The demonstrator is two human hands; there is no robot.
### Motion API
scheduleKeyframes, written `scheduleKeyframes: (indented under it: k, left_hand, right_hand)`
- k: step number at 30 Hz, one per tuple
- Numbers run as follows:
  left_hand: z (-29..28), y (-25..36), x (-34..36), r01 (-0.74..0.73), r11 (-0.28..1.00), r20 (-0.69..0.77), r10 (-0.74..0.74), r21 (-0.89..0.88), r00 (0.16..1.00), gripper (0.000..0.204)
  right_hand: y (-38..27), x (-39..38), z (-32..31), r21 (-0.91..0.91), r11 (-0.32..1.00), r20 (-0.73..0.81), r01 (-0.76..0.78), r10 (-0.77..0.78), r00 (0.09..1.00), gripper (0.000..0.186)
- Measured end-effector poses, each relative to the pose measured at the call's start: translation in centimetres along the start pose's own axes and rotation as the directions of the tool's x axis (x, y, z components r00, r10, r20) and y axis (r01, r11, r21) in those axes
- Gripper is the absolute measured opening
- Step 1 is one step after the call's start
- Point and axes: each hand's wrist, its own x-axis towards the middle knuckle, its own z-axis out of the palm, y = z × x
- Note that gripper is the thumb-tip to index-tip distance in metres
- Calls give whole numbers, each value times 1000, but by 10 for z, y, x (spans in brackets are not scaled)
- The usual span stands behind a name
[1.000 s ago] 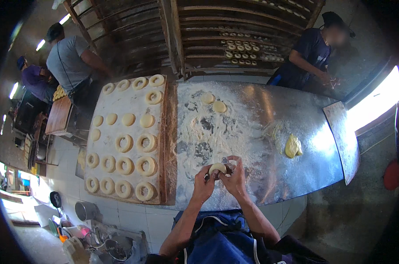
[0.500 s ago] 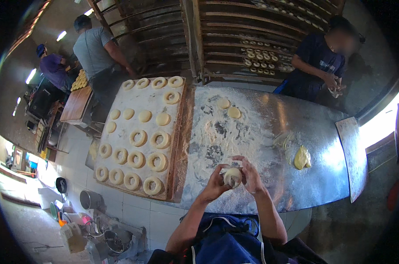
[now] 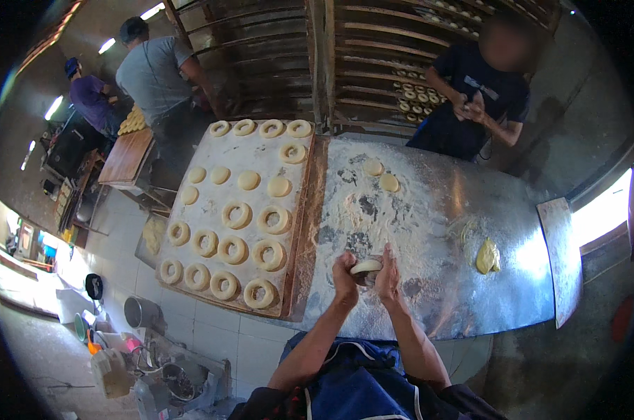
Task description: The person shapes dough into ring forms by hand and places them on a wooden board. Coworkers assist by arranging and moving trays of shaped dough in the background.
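Between my two hands is a pale dough ring (image 3: 366, 267), held just above the floured metal table (image 3: 485, 210) and tilted so its rim shows. My left hand (image 3: 344, 279) is curled around its left side. My right hand (image 3: 388, 276) presses against its right side, its fingers pointing away from me; the fingertips inside the ring are hidden. Two flat dough rounds, a nearer one (image 3: 389, 183) and a farther one (image 3: 373, 166), lie on the flour beyond my hands. On my left, a floured board (image 3: 208, 175) carries several dough rings and some unpierced rounds.
A yellowish dough lump (image 3: 488, 256) rests on the table's right part, near an upright metal plate (image 3: 560, 259). A co-worker (image 3: 481, 91) stands across the table, hands together. Other people are at the far left. Wooden racks (image 3: 373, 56) hold more rings; buckets (image 3: 141, 312) stand at lower left.
My hands have moved slightly away from me, and the dough ring has turned from facing up to a tilted, edge-on pose. The co-worker across the table has moved left. The view has shifted slightly.
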Motion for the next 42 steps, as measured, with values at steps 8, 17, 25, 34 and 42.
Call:
scheduleKeyframes:
  k: [8, 17, 25, 34, 42]
  left_hand:
    - [-41, 13, 7, -37, 999, 18, 37, 21, 999, 41]
    - [-87, 16, 21, 119, 967, 77, -104, -226, 992, 46]
    - [-115, 56, 26, -77, 988, 139, 58, 134, 989, 47]
    - [-138, 72, 41, 169, 750, 62, -169, -639, 984, 44]
    - [-179, 109, 52, 44, 907, -134, -110, -420, 985, 41]
  right_hand:
    - [18, -14, 30, -240, 941, 127, 238, -212, 969, 67]
    - [-30, -46, 76, -68, 998, 58, -1, 5, 998, 72]
    - [-45, -50, 107, -299, 939, 8, 169, -174, 985, 71]
    - [-35, -46, 145, -238, 880, 137, 412, -389, 911, 70]
    - [-31, -26, 200, 3, 956, 339, 292, -276, 900, 42]
